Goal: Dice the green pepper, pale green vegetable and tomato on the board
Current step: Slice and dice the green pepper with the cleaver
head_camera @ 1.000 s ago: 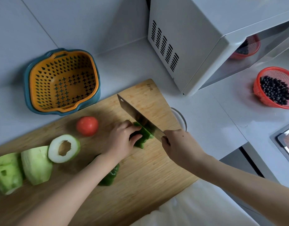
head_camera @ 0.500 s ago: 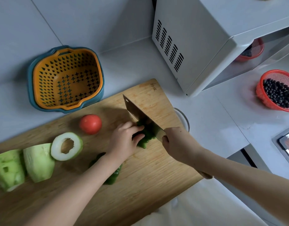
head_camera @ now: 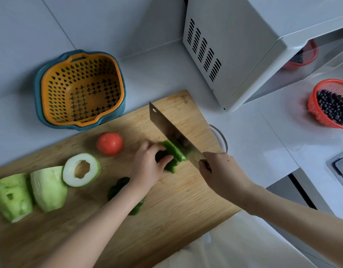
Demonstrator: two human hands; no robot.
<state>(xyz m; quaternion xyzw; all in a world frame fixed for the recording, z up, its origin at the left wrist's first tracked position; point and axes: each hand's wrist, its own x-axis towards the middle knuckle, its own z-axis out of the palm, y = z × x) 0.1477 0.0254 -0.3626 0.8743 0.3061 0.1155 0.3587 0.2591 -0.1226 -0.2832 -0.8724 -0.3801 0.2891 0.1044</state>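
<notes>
On the wooden board my left hand holds down a green pepper piece with curled fingers. My right hand grips the handle of a cleaver, whose blade rests against the pepper's right side. Another dark green pepper piece lies partly under my left forearm. A whole red tomato sits behind my left hand. The pale green vegetable lies at the left as a hollow ring slice and two larger chunks.
An orange colander in a blue basin stands behind the board. A white microwave sits at the back right. A red basket of dark berries is at the far right. A glass bowl rim shows by the board's right edge.
The cleaver has shifted slightly along the pepper while my left hand keeps holding it. The camera has moved a little.
</notes>
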